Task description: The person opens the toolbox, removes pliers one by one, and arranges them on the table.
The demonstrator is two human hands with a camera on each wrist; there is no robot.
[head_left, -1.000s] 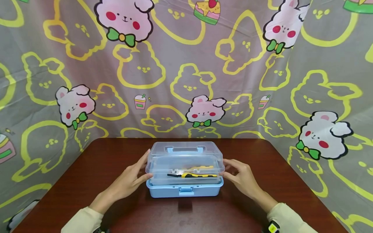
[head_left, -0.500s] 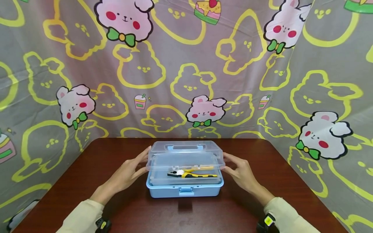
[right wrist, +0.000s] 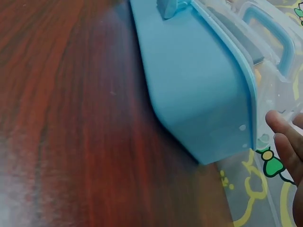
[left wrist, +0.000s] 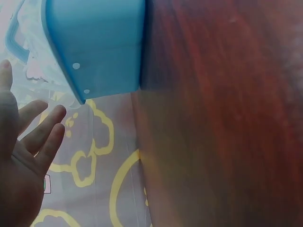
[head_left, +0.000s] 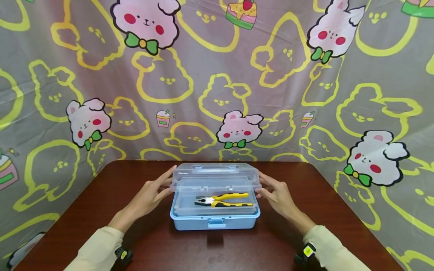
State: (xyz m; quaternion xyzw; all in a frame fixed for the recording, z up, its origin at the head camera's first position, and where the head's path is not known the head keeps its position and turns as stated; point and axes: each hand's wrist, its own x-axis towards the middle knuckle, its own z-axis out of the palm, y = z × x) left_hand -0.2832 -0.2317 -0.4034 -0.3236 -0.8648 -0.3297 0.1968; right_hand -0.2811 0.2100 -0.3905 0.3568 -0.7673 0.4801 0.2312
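A toolbox with a light blue base stands mid-table, its clear lid swung partly up and back. Pliers with yellow-and-black handles lie inside on a pale inner tray. My left hand touches the lid's left side, thumb near the front rim, fingers farther back. On the opposite side my right hand touches the lid in much the same way. Extended, spread fingers show on the left hand in the left wrist view. Fingers of the right hand reach toward the lid's end in the right wrist view.
The dark reddish-brown table carries the box. A blue latch sits on the base's front, and a blue carrying handle is fixed to the lid. A grey curtain with cartoon bears hangs behind and at both sides.
Both hands have risen and moved back with the lid, whose front edge has tilted up and away from the base. The pliers have come into plain view, uncovered; the base has not moved.
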